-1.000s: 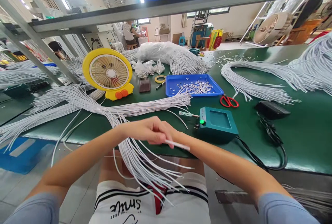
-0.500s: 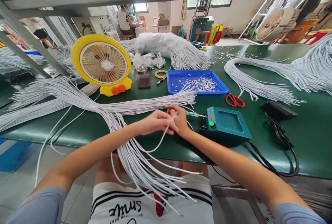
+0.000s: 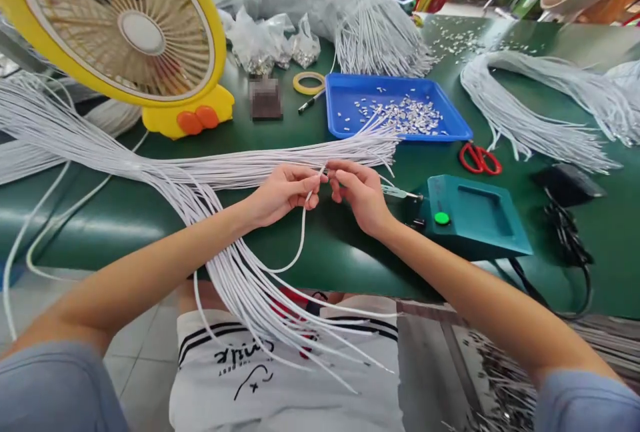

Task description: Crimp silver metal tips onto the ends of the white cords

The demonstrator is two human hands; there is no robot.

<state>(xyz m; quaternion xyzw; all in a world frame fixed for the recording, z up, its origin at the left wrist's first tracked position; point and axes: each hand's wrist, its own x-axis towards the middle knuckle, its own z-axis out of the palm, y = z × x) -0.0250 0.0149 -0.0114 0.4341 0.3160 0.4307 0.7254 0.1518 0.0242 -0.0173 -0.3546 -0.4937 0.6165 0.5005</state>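
Observation:
My left hand (image 3: 285,197) pinches a single white cord (image 3: 303,235) close to its end, between thumb and fingertips. The cord's tip points up, and the rest loops down toward the bundle. Beside the tip is my right hand (image 3: 364,200), its fingers curled together; whatever small thing they may hold is hidden. A bundle of white cords (image 3: 280,160) lies behind both hands, and part of it hangs over the table edge onto my lap. Past the bundle, a blue tray (image 3: 345,127) holds many small metal pieces (image 3: 417,115).
A teal device (image 3: 475,215) with a green button and a metal tip stands to the right. Red-handled scissors (image 3: 480,159), a black adapter (image 3: 567,184) and more cords (image 3: 530,115) lie beyond. The yellow fan (image 3: 187,112), yellow tape (image 3: 309,83) and bagged pieces (image 3: 265,45) are at the back left.
My head view has dipped and moved closer to the table. My hands, earlier overlapping on the cord, have drawn slightly apart, and the cord's end now shows between them.

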